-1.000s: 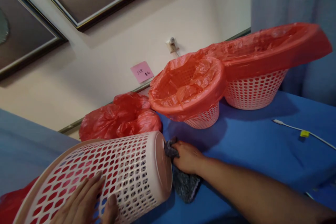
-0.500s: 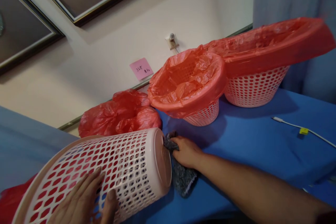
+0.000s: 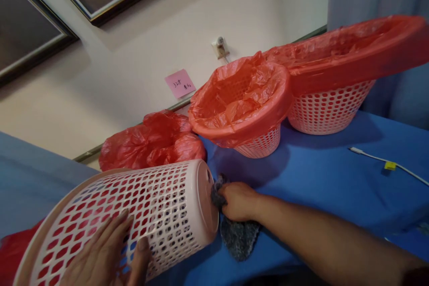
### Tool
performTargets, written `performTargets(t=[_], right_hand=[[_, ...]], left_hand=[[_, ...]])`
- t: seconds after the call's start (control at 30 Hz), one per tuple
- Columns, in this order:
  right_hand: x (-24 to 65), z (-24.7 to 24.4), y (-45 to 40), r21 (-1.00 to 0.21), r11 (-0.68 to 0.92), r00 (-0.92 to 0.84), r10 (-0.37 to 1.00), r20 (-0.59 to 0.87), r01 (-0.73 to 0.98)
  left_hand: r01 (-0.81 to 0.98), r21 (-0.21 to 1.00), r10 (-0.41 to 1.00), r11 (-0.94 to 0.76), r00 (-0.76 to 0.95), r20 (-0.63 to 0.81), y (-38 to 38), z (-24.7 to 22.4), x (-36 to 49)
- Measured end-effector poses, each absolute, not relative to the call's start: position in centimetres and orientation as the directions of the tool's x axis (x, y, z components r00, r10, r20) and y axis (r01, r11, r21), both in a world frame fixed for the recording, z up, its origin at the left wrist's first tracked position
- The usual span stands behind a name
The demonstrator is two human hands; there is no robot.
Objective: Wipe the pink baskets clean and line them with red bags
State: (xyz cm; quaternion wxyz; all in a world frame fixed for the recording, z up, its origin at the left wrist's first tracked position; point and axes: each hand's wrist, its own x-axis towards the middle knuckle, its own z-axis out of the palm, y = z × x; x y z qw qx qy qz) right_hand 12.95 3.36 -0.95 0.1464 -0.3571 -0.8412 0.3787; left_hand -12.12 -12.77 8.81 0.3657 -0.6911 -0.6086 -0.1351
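Observation:
A pale pink perforated plastic basket (image 3: pixel 197 205) lies on its side, base facing right, on the blue-covered table. My left hand (image 3: pixel 103 250) rests against its lattice side, fingers stretched out and thumb apart. In my right hand (image 3: pixel 239 201) a dark grey fuzzy cloth (image 3: pixel 239 239) is bunched up, its upper part against the basket's base and its loose end hanging over the blue cover. My right fingers are closed round the cloth and partly hidden.
Two more baskets lined with red plastic bags, a smaller one (image 3: pixel 261 145) and a larger one (image 3: pixel 331 109), stand behind. A crumpled red bag (image 3: pixel 150 140) lies by the wall. A white cable (image 3: pixel 373 157) with a yellow tag crosses the blue table cover (image 3: pixel 318 178) at right.
My right hand and the cloth have slid a little down the basket's base, uncovering a small hole near its upper edge. My left hand stays on the basket's side.

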Motion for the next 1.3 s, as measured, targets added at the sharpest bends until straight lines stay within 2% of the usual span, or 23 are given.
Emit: performTargets(t=[0.1, 0.17, 0.23, 0.3, 0.37, 0.53, 0.6, 0.67, 0.73, 0.8, 0.87, 0.93, 1.07, 1.13, 1.23, 1.3], right_hand=[[13.5, -0.5, 3.4, -0.746, 0.508, -0.802, 0.595, -0.058, 0.431], [14.0, -0.1, 3.6, -0.792, 0.495, -0.853, 0.519, -0.06, 0.357], [14.4, 0.2, 4.0, -0.863, 0.414, -0.855, 0.517, -0.039, 0.29], [14.5, 0.2, 4.2, -0.916, 0.329, -0.819, 0.574, 0.001, 0.229], [14.4, 0.0, 4.1, -0.933, 0.309, -0.817, 0.575, 0.03, 0.183], [14.0, -0.9, 3.4, -0.896, 0.393, -0.933, 0.354, -0.06, 0.207], [14.0, -1.1, 3.8, -0.906, 0.375, -0.923, 0.383, -0.043, 0.197], [14.1, -1.0, 4.3, -0.941, 0.307, -0.852, 0.521, 0.042, 0.141], [14.1, -0.9, 4.7, -0.963, 0.269, -0.683, 0.707, 0.183, 0.019], [13.9, -0.9, 4.6, -0.926, 0.357, -0.482, 0.794, 0.372, -0.127], [13.7, -1.1, 4.0, -0.834, 0.506, -0.375, 0.745, 0.552, -0.221], [13.4, -1.5, 3.4, -0.746, 0.607, -0.42, 0.622, 0.661, -0.275], [13.0, -2.4, 3.2, -0.707, 0.656, -0.679, 0.393, 0.62, -0.265], [12.9, -2.6, 3.4, -0.724, 0.646, -0.656, 0.441, 0.613, -0.242], [12.7, -2.1, 3.4, -0.756, 0.598, -0.419, 0.634, 0.65, -0.266], [12.8, -1.8, 3.2, -0.756, 0.593, -0.312, 0.689, 0.654, -0.275]], left_hand=[[0.944, -0.329, 0.741, 0.008, 0.215, 0.636, -12.8, 8.7, -12.4], [0.945, -0.327, 0.751, 0.009, 0.21, 0.626, -12.8, 8.8, -12.5], [0.945, -0.327, 0.749, 0.003, 0.215, 0.627, -12.8, 8.8, -12.4], [0.943, -0.332, 0.736, -0.009, 0.23, 0.636, -12.8, 8.9, -12.3], [0.94, -0.34, 0.734, -0.018, 0.243, 0.634, -12.8, 8.9, -12.1], [0.955, -0.298, 0.732, 0.001, 0.202, 0.651, -13.0, 8.8, -11.8], [0.961, -0.277, 0.725, 0.003, 0.188, 0.662, -13.1, 8.8, -11.7], [0.965, -0.262, 0.719, 0.008, 0.177, 0.672, -13.2, 8.7, -11.5], [0.968, -0.249, 0.72, 0.026, 0.155, 0.677, -13.3, 8.7, -11.4], [0.972, -0.231, 0.725, 0.04, 0.131, 0.676, -13.3, 8.7, -11.4], [0.978, -0.203, 0.73, 0.049, 0.103, 0.675, -13.1, 8.7, -11.6], [0.984, -0.169, 0.733, 0.057, 0.073, 0.677, -12.8, 8.7, -11.9], [0.986, -0.158, 0.717, 0.052, 0.073, 0.693, -12.3, 9.0, -12.0], [0.984, -0.169, 0.717, 0.054, 0.08, 0.693, -12.2, 9.1, -11.9], [0.984, -0.171, 0.719, 0.044, 0.087, 0.689, -12.2, 9.1, -11.6], [0.986, -0.164, 0.721, 0.038, 0.087, 0.688, -12.2, 9.0, -11.6]])
